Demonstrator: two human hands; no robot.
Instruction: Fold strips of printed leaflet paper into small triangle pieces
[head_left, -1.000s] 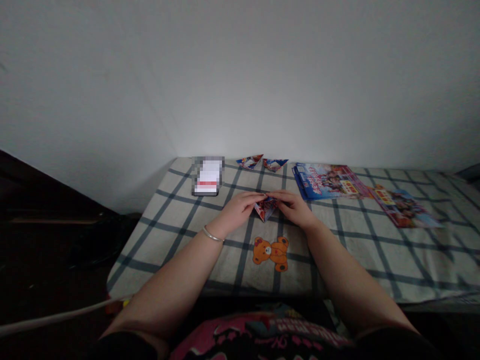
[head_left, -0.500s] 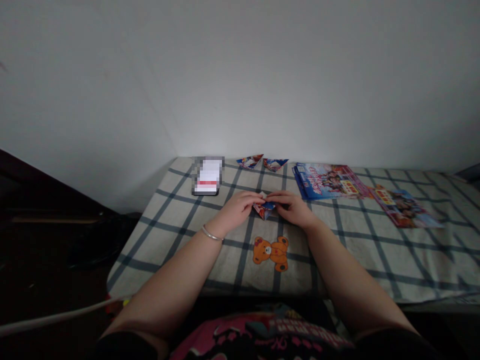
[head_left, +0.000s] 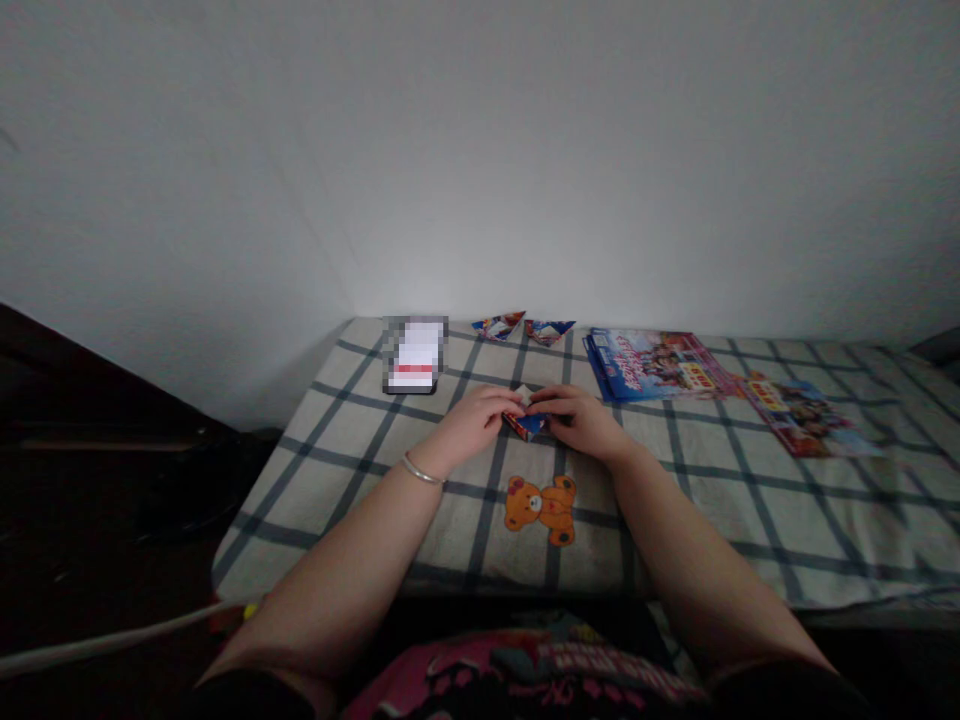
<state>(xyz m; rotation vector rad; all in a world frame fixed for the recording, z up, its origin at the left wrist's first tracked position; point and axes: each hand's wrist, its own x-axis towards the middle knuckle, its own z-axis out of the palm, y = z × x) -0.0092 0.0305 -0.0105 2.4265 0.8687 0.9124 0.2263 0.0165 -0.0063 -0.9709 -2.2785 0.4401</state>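
Between my two hands is a small folded piece of printed paper (head_left: 529, 424), blue and red with a pale part at its top. My left hand (head_left: 480, 415) grips its left side, a silver bracelet round the wrist. From the right, my right hand (head_left: 581, 415) has its fingers closed on the paper's upper edge. The fingers cover part of the folds. Beyond the hands, against the wall, lie two folded paper pieces, the left one (head_left: 498, 326) and the right one (head_left: 550, 331), both roughly triangular and printed in similar colours.
A phone (head_left: 415, 355) with a blurred screen lies at the back left. Right of my hands rest a stack of printed flyers (head_left: 660, 362) and another flyer (head_left: 814, 415). The checked tablecloth (head_left: 450, 535) bears a bear picture (head_left: 541, 508). A wall (head_left: 480, 160) rises behind.
The folded paper is slightly turned between my fingers, showing a different face. Both hands stay in nearly the same place, and the things on the table have not moved.
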